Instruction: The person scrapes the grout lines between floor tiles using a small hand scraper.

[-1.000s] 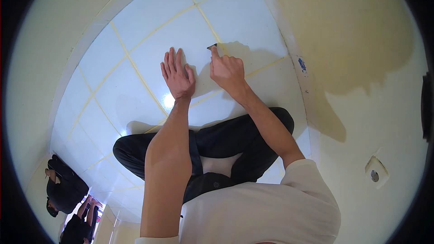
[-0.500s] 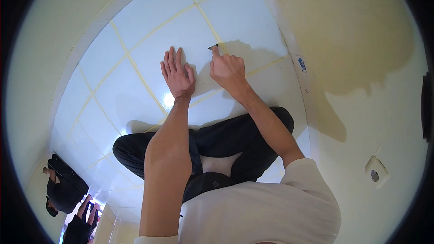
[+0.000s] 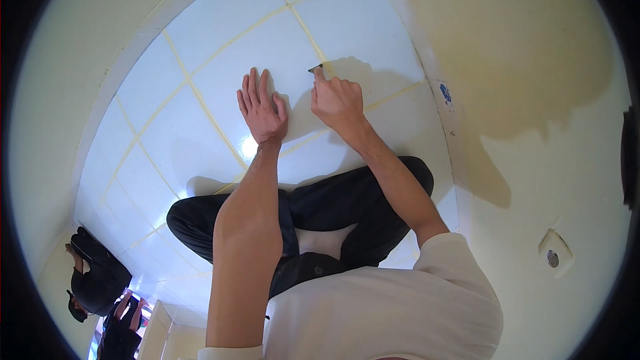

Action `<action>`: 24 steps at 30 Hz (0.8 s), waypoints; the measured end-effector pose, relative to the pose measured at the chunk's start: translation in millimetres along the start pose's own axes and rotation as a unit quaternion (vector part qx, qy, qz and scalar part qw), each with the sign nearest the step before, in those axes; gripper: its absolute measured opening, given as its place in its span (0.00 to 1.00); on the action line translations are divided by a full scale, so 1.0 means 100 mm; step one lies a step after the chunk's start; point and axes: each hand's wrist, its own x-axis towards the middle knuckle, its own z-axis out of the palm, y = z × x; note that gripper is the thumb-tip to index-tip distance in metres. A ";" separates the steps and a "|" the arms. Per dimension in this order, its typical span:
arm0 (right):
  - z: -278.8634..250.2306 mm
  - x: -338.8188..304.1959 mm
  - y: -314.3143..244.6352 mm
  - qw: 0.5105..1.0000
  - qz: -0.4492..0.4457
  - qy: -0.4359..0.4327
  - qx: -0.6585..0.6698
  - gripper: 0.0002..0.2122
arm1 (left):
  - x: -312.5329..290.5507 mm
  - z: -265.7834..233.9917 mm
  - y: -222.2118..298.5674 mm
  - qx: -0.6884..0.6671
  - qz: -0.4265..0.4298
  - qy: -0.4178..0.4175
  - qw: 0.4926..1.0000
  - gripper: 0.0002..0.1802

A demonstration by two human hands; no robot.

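Note:
My left hand [image 3: 265,113] lies flat on the pale tiled floor [image 3: 240,50], with its fingers stretched forward and slightly apart. To its right, my right hand [image 3: 338,103] is closed, and its index finger points forward along a small scraper. Only the scraper's dark triangular tip [image 3: 315,68] shows beyond the fingertip; its handle is hidden in the fist. That tip rests at a yellowish grout line [image 3: 307,33] between two tiles. The shadow of my right hand falls on the tile to its right.
My crossed legs in black trousers [image 3: 347,193] lie on the floor just below the hands. A cream wall [image 3: 520,160] with a small fitting [image 3: 553,258] rises on the right. At the lower left are two people in dark clothes [image 3: 100,280].
My right hand and the scraper tip have shifted very slightly to the right. My left hand stays in place. At the lower left, the people have moved a little.

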 end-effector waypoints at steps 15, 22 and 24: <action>-0.02 0.00 0.04 1.000 -0.006 0.002 0.014 0.15 | -0.01 -0.02 0.00 0.005 -0.003 -0.005 1.000 0.33; 0.00 0.00 0.07 1.000 0.012 -0.001 0.004 0.11 | -0.01 -0.04 0.01 0.003 -0.002 0.001 1.000 0.33; -0.05 0.02 0.09 1.000 0.004 -0.019 0.009 0.11 | -0.01 -0.05 0.02 0.005 -0.002 0.002 1.000 0.33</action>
